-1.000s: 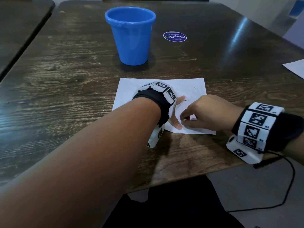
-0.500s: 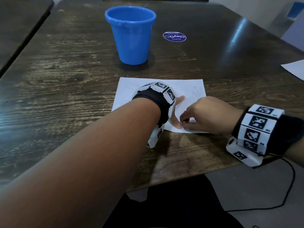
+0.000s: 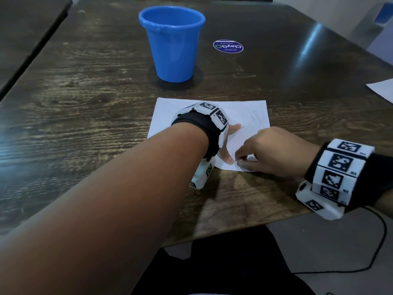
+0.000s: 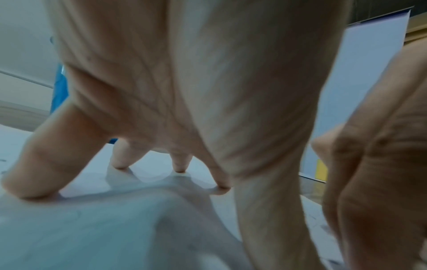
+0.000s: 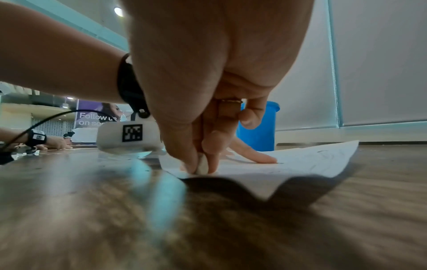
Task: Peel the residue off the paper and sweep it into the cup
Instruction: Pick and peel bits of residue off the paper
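Blue cup (image 3: 172, 42) upright at upper centre of the head view, well apart from the white paper (image 3: 244, 111) mid-frame on the tabletop (image 3: 85, 103). Left hand (image 4: 161, 91) splayed, fingertips pressing the sheet flat. Right hand (image 3: 270, 151), edged leftward since a second ago, pinching something small and pale (image 5: 202, 165) at the near edge; probably residue lifting, sweeping not yet begun.

The left arm (image 3: 106, 199) runs from the lower left of the head view up to centre frame, where the left hand (image 4: 184, 91) stands with spread, straight fingers (image 4: 41, 160), tips pressed down. The right hand (image 3: 270, 150) enters from the right edge, just right of centre, knuckles up and fingers curled. Its thumb and fingertips (image 5: 191, 160) pinch together, pointing down.
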